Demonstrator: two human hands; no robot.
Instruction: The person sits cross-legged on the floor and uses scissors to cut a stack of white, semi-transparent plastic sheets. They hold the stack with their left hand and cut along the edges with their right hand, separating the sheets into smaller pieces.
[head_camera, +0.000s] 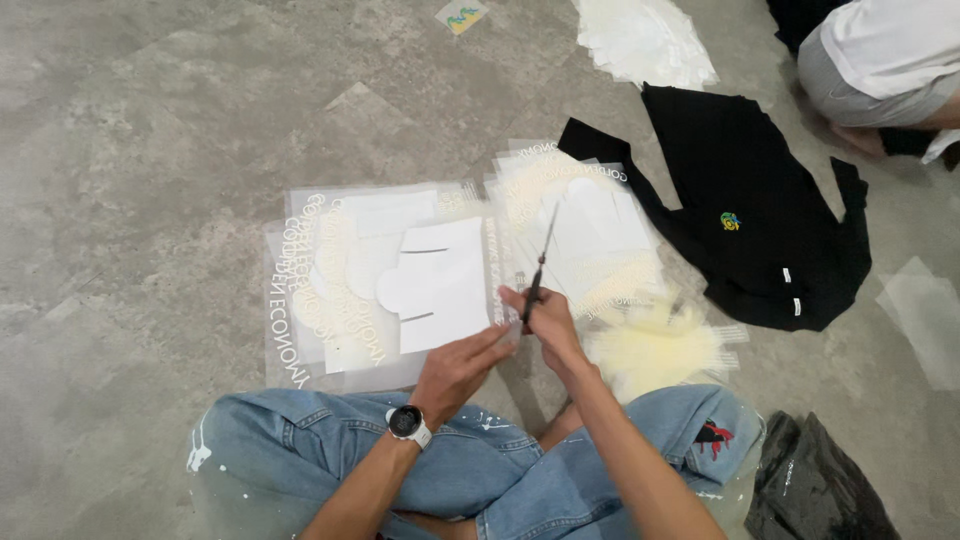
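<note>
Grey mottled stone-look floor (150, 130), person sitting cross-legged on it in pale blue paint-flecked jeans (300, 450).

Right hand (548, 322) closed around the handles of a pair of slim dark scissors (540, 265), blades pointing up and away over the sheets, appear nearly shut. Left hand (455, 368), black wristwatch (407, 422) on the wrist, fingers extended and pinching the lower right edge of a clear plastic film sheet with white printed lettering (440, 285). The two hands sit just beside each other, at the gap between two piles.

That sheet lies on top of a left stack of similar clear printed films (300, 300), straight ahead of the knees. A second stack of the same films (590, 230) lies to the right, under the scissor blades. Pale yellow fringed film offcuts (655, 345) just right of the right hand.

Black garment with a small coloured chest emblem (750, 220) spread out further right. White plastic sheets (645, 40) at the top. Black plastic bag (815, 490) bottom right. Another person, white top and grey shorts (880, 60), in the top right corner.
</note>
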